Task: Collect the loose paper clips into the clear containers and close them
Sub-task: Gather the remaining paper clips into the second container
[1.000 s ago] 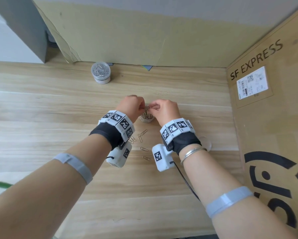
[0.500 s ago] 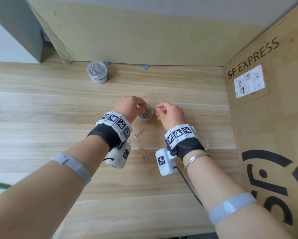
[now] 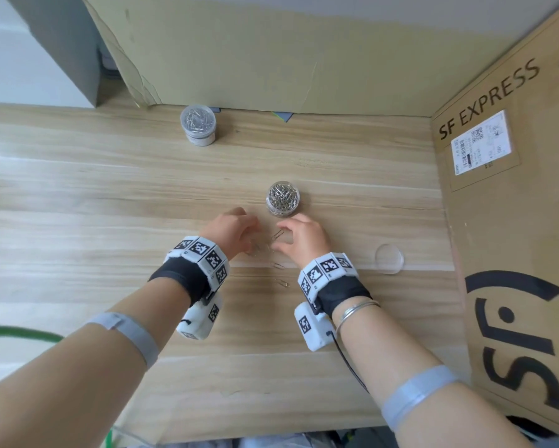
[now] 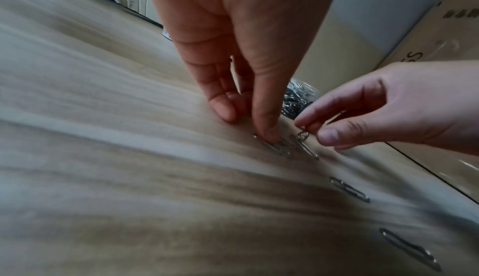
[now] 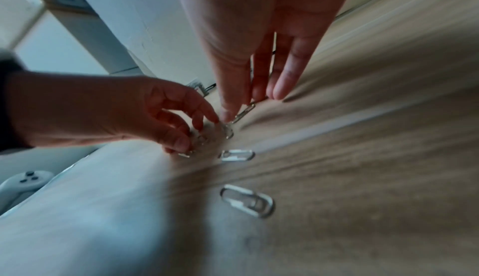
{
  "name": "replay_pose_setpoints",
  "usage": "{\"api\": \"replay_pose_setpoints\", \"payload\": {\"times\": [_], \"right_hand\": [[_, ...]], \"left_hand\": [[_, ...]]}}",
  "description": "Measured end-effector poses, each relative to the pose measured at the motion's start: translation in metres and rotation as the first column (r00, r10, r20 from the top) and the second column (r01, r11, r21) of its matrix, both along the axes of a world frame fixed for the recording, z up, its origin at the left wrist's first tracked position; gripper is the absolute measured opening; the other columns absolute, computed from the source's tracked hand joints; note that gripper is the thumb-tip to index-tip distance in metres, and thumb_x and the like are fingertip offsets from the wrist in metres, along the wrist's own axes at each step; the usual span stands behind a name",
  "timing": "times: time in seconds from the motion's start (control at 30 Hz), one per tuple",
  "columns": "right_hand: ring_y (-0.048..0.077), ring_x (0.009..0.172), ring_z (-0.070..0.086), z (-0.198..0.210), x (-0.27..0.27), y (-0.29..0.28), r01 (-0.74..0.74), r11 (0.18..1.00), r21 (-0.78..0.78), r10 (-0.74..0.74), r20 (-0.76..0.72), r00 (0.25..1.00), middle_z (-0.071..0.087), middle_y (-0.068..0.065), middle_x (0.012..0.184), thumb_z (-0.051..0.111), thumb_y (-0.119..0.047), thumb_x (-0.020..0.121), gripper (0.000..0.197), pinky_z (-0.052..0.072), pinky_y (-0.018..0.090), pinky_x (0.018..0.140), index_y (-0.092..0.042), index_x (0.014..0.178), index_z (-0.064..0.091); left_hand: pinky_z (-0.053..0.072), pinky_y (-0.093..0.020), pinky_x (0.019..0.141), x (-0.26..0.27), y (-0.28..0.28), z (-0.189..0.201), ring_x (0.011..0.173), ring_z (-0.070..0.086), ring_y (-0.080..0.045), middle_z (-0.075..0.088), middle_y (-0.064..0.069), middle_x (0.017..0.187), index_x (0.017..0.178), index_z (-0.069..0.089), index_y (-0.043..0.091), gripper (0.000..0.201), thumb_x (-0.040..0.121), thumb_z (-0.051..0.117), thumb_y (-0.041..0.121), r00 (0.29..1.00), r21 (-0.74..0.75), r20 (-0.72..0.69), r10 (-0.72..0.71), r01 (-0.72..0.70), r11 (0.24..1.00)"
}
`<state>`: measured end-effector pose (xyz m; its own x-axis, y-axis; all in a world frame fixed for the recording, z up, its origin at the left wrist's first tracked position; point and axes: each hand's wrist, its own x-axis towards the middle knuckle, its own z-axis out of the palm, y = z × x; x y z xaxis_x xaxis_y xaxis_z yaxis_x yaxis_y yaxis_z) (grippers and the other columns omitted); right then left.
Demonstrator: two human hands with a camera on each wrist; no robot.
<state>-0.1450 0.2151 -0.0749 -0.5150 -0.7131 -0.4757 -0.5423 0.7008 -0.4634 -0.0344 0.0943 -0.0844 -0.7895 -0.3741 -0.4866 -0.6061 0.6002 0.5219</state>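
An open clear container [image 3: 283, 198] full of paper clips stands mid-table, with its round clear lid [image 3: 389, 258] lying off to the right. A second, closed container [image 3: 198, 124] stands at the back. Loose paper clips [image 3: 279, 265] lie just in front of the open one. My left hand [image 3: 254, 245] reaches down with curled fingers, and its thumb [image 4: 269, 137] pins clips [image 4: 274, 147] to the table. My right hand [image 3: 279, 242] pinches one end of a clip [image 5: 243, 112] between thumb and fingers. Two more clips [image 5: 247, 200] lie nearer me.
A tall SF EXPRESS cardboard box [image 3: 514, 221] walls off the right side, and a cardboard sheet [image 3: 271, 53] stands along the back. A white game controller [image 5: 26, 180] lies past the table's left edge. A green cable [image 3: 13, 333] crosses at the left.
Both hands left the mouth of the open container and came down toward me onto the loose clips. The open container now shows in full.
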Motion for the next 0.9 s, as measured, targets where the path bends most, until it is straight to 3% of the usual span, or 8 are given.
{"api": "replay_pose_setpoints", "payload": {"times": [0.13,0.27,0.37,0.47,0.63,0.9], "right_hand": [[0.023,0.106,0.057,-0.005,0.012,-0.001,-0.027,0.998,0.049,0.03,-0.07,0.997,0.055,0.004,0.118,0.075,-0.027,0.075,0.042,0.044,0.031,0.089,-0.015,0.112,0.06],[0.024,0.105,0.056,-0.004,0.018,0.0,-0.104,0.992,0.067,0.112,-0.13,0.985,0.058,0.005,0.115,0.066,-0.024,0.084,0.029,0.042,0.029,0.081,-0.012,0.11,0.06],[0.025,0.1,0.058,-0.003,0.019,-0.002,-0.118,0.991,0.061,0.125,-0.137,0.983,0.062,0.007,0.109,0.059,-0.018,0.089,0.015,0.043,0.028,0.078,-0.011,0.101,0.063],[0.026,0.099,0.06,-0.002,0.018,-0.005,-0.125,0.988,0.087,0.136,-0.139,0.981,0.064,0.008,0.107,0.053,-0.011,0.089,0.016,0.045,0.03,0.078,-0.011,0.1,0.065],[0.031,0.096,0.062,-0.004,0.018,-0.012,-0.146,0.977,0.157,0.172,-0.163,0.972,0.064,0.011,0.106,0.053,-0.006,0.086,0.018,0.048,0.032,0.077,-0.008,0.1,0.064],[0.03,0.097,0.062,0.001,0.016,-0.016,-0.176,0.959,0.224,0.207,-0.124,0.97,0.064,0.011,0.107,0.057,-0.006,0.083,0.018,0.048,0.03,0.076,-0.008,0.1,0.064]], "left_hand": [[0.044,-0.029,0.074,0.003,0.004,0.002,0.088,0.057,-0.026,0.055,-0.006,0.104,0.106,0.066,0.017,0.034,0.073,0.072,0.016,0.998,-0.018,-0.052,-0.037,0.036,0.999],[0.034,-0.02,0.07,0.006,0.006,0.004,0.075,0.046,-0.015,0.05,-0.003,0.094,0.102,0.068,0.015,0.033,0.07,0.076,0.019,0.992,-0.005,-0.095,-0.088,0.088,0.996],[0.04,-0.025,0.073,0.006,0.006,0.002,0.081,0.056,-0.023,0.058,-0.01,0.102,0.102,0.068,0.013,0.025,0.077,0.068,0.012,0.992,-0.033,-0.096,-0.076,0.073,0.997],[0.045,-0.029,0.076,0.006,0.009,0.001,0.088,0.061,-0.027,0.06,-0.009,0.102,0.098,0.068,0.011,0.02,0.08,0.063,0.008,0.993,-0.055,-0.093,-0.074,0.069,0.996],[0.046,-0.031,0.076,0.003,0.013,-0.002,0.09,0.061,-0.028,0.06,-0.009,0.101,0.095,0.067,0.01,0.015,0.083,0.058,0.01,0.995,-0.066,-0.054,-0.087,0.083,0.994],[0.045,-0.034,0.083,-0.008,0.014,-0.002,0.104,0.056,-0.031,0.052,-0.013,0.115,0.108,0.059,0.005,0.024,0.086,0.05,0.01,0.97,-0.095,0.135,-0.202,0.216,0.972]]}}
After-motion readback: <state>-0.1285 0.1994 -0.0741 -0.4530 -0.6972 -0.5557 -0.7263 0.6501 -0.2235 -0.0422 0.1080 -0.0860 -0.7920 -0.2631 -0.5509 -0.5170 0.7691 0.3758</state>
